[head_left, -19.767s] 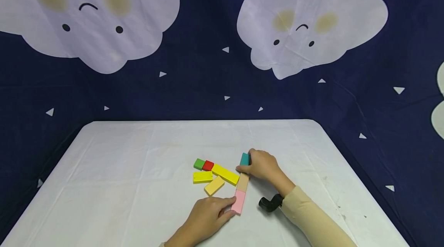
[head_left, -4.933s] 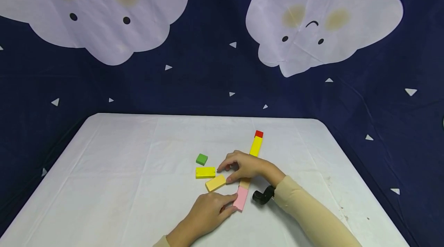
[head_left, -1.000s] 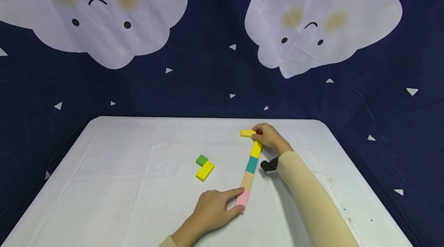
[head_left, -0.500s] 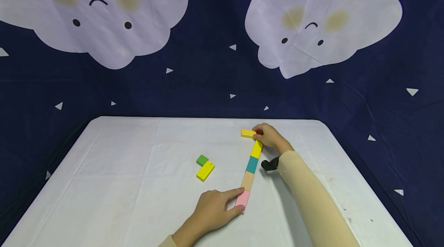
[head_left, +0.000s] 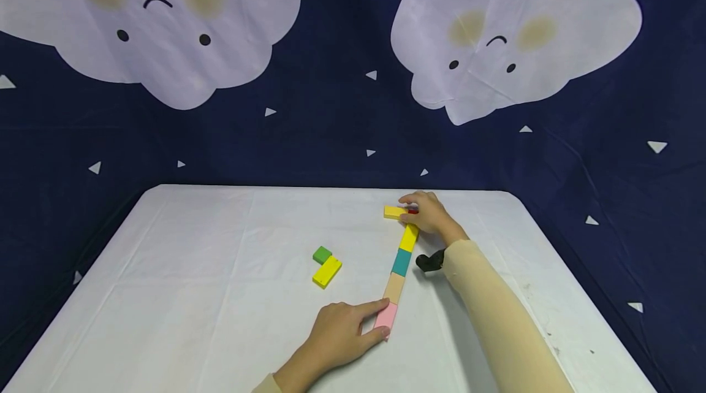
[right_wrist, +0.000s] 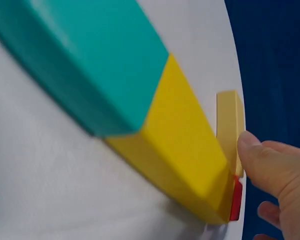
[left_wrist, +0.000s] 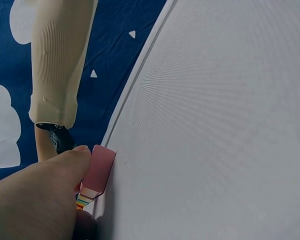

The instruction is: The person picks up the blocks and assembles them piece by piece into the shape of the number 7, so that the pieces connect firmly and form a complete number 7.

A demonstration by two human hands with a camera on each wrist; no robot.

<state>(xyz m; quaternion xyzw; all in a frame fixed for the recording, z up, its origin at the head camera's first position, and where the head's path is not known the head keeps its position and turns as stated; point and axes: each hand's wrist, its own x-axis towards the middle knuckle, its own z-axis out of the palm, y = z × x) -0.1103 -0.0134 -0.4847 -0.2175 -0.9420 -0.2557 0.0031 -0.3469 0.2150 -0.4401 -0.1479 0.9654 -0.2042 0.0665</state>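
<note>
In the head view a bent row of wooden blocks runs away from me: pink [head_left: 386, 316], tan [head_left: 394, 289], teal [head_left: 401, 262], yellow [head_left: 409, 238], then a mostly covered red block [right_wrist: 236, 199]. A light yellow block [head_left: 394, 213] juts left from the red one. My left hand [head_left: 339, 335] pinches the near pink block between thumb and index finger. At the far end is my right hand [head_left: 430, 215]; its thumb is at the light yellow block's near side, while the index finger stands a little off the far side.
A green block [head_left: 322, 254] and a bright yellow block [head_left: 327, 272] lie touching, left of the row. The white table [head_left: 182, 295] ends behind the right hand, before a dark blue cloth. A black wrist device [head_left: 430, 261] sits close beside the row.
Since the oldest frame, red, yellow and light yellow blocks have joined the row's far end. In the last half second the right index finger lifts off the light yellow block; the left hand stays put.
</note>
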